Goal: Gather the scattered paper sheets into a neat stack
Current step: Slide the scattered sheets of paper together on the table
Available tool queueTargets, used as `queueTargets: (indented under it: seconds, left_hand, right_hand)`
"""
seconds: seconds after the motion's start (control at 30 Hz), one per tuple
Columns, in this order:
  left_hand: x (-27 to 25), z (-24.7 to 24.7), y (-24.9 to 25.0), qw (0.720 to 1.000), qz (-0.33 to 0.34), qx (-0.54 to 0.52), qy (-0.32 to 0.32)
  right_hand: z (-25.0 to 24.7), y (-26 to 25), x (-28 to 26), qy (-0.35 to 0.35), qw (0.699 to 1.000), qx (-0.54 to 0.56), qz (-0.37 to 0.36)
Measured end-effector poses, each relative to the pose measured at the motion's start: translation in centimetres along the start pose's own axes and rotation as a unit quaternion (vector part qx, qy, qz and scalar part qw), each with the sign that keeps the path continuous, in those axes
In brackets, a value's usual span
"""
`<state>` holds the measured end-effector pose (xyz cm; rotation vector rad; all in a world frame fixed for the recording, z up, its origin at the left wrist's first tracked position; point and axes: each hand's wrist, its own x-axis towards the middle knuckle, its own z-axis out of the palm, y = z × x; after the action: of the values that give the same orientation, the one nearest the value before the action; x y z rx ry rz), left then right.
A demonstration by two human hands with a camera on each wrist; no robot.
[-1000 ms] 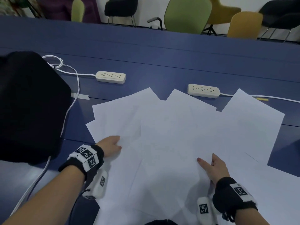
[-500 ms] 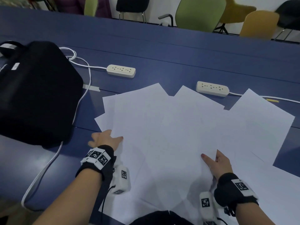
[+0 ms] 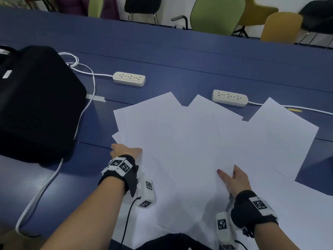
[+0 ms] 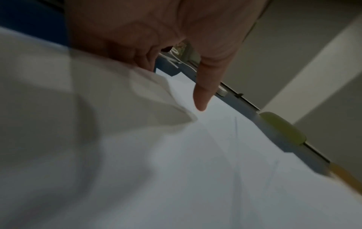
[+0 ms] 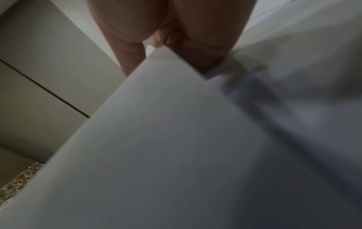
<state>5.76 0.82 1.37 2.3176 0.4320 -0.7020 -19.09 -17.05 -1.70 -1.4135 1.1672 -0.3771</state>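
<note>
Head view: paper sheets (image 3: 207,145) fanned, overlapping, at table (image 3: 180,56) centre. Left hand (image 3: 124,151) has slid from on top of the sheets to their 9 o'clock edge; right hand (image 3: 234,179) unchanged at 5 o'clock. Gathering prob. just starting. Black bag (image 3: 36,105) at 10 o'clock, contents hidden.

L wrist: fingers (image 4: 201,96) curl under a lifted sheet edge, pinching.

R wrist: fingers (image 5: 195,51) clamp a raised sheet.
</note>
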Motion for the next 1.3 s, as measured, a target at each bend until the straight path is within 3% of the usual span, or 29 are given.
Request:
queueTargets:
  seconds: [0.23,0.37,0.5,0.87,1.07,1.17,1.3]
  left_hand:
    - [4.2,3.5,1.8,0.998,-0.018,-0.021,-0.051]
    - [-0.4,2.5,3.8,0.998,-0.022,-0.008,-0.057]
    - [-1.0,3.3,3.8,0.997,-0.014,-0.037,-0.065]
    - [-1.4,4.1,2.9,0.969,0.132,-0.128,-0.165]
    - [-1.4,2.5,2.2,0.967,0.220,-0.063,-0.115]
    - [-0.5,0.6,1.0,0.971,0.228,-0.036,-0.063]
    - [-1.0,-0.7,-0.8,0.971,0.189,-0.018,-0.144]
  right_hand:
    - [-0.1,0.3,0.3,0.006,1.000,-0.014,-0.004]
    - [-0.1,0.3,0.4,0.001,1.000,-0.019,-0.006]
    - [-0.1,0.3,0.5,-0.007,1.000,-0.011,-0.002]
    - [-0.3,0.6,0.9,-0.009,0.999,-0.031,-0.003]
    - [-0.3,1.0,1.0,0.000,1.000,-0.017,-0.004]
    - [-0.2,1.2,1.0,0.012,1.000,-0.021,-0.013]
    - [-0.1,1.2,1.0,0.008,0.999,-0.036,-0.011]
